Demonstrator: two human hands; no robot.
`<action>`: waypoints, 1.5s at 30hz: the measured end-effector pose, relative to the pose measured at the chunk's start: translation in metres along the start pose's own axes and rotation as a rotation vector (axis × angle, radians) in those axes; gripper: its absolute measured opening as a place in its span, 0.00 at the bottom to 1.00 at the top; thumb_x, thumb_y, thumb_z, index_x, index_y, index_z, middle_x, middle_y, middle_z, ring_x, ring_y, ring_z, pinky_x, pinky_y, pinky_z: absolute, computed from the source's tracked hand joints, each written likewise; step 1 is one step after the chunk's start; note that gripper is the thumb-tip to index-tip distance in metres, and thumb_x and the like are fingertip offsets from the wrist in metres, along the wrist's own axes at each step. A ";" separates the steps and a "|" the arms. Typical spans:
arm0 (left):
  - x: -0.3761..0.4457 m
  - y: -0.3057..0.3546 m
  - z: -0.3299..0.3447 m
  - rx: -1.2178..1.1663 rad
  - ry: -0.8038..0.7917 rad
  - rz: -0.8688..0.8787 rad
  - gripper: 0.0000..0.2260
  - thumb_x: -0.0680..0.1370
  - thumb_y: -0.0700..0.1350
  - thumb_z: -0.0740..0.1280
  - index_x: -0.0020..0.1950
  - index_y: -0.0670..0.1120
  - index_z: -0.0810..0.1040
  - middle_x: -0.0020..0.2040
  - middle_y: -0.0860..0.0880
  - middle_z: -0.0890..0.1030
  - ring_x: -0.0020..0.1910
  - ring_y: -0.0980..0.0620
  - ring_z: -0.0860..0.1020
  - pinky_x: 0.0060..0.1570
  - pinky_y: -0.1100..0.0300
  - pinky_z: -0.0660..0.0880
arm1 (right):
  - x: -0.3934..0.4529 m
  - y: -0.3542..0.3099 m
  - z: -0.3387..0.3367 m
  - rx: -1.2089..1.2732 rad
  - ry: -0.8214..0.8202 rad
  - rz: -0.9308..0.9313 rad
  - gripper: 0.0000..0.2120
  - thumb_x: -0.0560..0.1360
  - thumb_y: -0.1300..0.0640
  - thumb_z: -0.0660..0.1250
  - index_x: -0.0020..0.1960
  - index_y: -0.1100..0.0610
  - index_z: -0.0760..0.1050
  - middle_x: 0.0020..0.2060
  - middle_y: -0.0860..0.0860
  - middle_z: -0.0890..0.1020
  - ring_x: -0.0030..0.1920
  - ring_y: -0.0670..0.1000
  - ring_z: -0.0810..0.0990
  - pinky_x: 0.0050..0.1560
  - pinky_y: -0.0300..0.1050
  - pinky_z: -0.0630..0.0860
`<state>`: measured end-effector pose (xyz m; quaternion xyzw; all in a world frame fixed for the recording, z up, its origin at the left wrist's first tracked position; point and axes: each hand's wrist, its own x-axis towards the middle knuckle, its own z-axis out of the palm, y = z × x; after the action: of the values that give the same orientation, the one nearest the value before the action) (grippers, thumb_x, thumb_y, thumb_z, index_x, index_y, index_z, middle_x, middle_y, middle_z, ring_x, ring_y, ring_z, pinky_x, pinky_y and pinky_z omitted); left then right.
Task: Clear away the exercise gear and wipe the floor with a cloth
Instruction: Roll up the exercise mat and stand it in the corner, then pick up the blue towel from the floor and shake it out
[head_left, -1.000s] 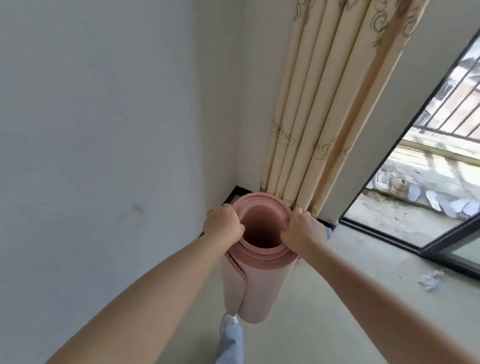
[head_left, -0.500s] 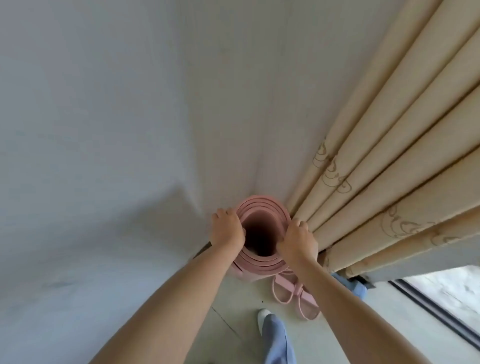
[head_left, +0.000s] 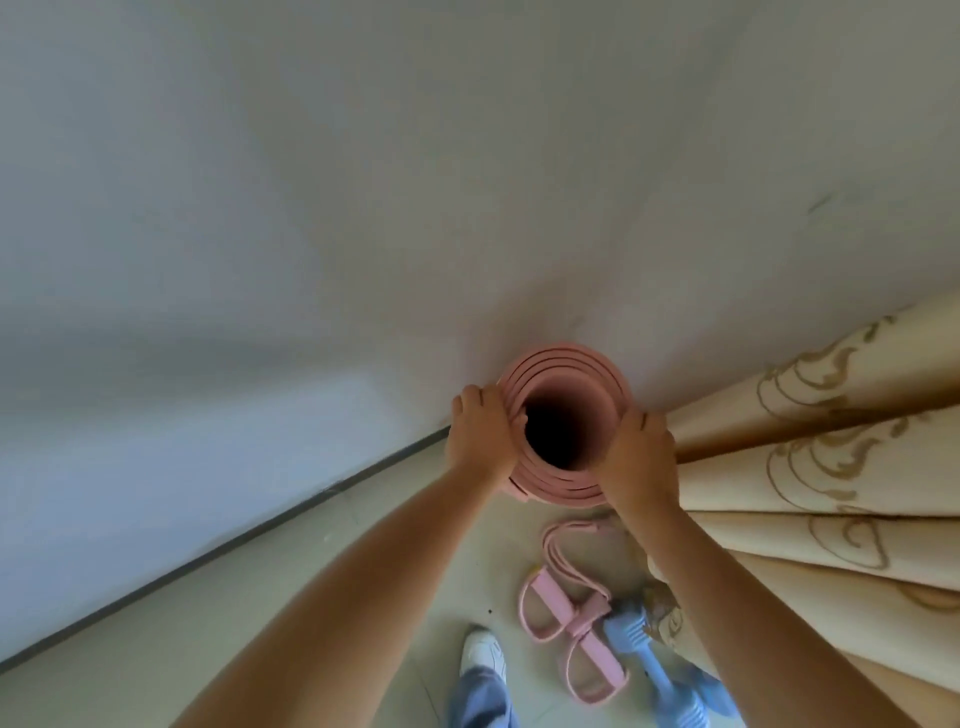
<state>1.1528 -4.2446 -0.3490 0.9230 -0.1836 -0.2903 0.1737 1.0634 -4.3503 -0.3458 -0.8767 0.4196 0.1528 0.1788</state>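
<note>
At the bottom of the view one white shoe and a blue trouser leg stand on the pale tiled floor. Just to the right of the shoe lies a pink pedal resistance band with two foot loops and long straps, and beside it a light blue dumbbell, which touches the lower hem of the curtain.

Two bare forearms reach forward from the lower edge. The left hand closes its grip on the left side of the rim of a rolled pink exercise mat, fingers curled over the edge. The right hand grasps the right side of the same rim in the same way. The mat stands upright and is seen from above: several thick layers form a loose spiral around a wide, dark hollow in the middle. The material looks smooth and foam-like, in a dusty pink colour. The mat's lower end is hidden, so I cannot tell if it rests on the floor.

The mat is in the corner of the room, close against the white wall and just beside the curtain. The curtain is cream with golden swirl patterns and hangs in heavy folds at the right. A dark skirting line runs along the base of the wall. The wall is plain, with a few small marks.
</note>
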 end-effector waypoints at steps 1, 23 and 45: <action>0.004 0.001 -0.001 -0.007 -0.005 0.033 0.20 0.81 0.51 0.57 0.69 0.41 0.64 0.66 0.43 0.68 0.66 0.46 0.66 0.63 0.56 0.69 | 0.006 0.002 -0.002 0.015 0.006 -0.014 0.23 0.77 0.60 0.60 0.70 0.65 0.59 0.64 0.63 0.69 0.61 0.59 0.72 0.58 0.48 0.73; -0.424 -0.382 -0.107 0.213 0.292 -0.483 0.22 0.82 0.46 0.53 0.75 0.40 0.57 0.76 0.43 0.59 0.77 0.45 0.52 0.74 0.53 0.51 | -0.420 -0.289 0.114 -0.388 -0.138 -1.230 0.24 0.79 0.55 0.56 0.74 0.60 0.58 0.74 0.56 0.61 0.75 0.54 0.54 0.75 0.47 0.46; -1.032 -0.825 -0.055 -0.260 0.528 -1.439 0.26 0.82 0.48 0.53 0.76 0.39 0.52 0.77 0.42 0.53 0.78 0.45 0.47 0.75 0.54 0.48 | -1.119 -0.515 0.432 -0.785 -0.441 -2.084 0.24 0.78 0.52 0.57 0.70 0.62 0.62 0.68 0.56 0.67 0.74 0.56 0.56 0.74 0.47 0.55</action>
<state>0.5933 -3.0594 -0.1721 0.8257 0.5439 -0.1214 0.0875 0.7468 -3.0966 -0.1670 -0.7484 -0.6318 0.2018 0.0017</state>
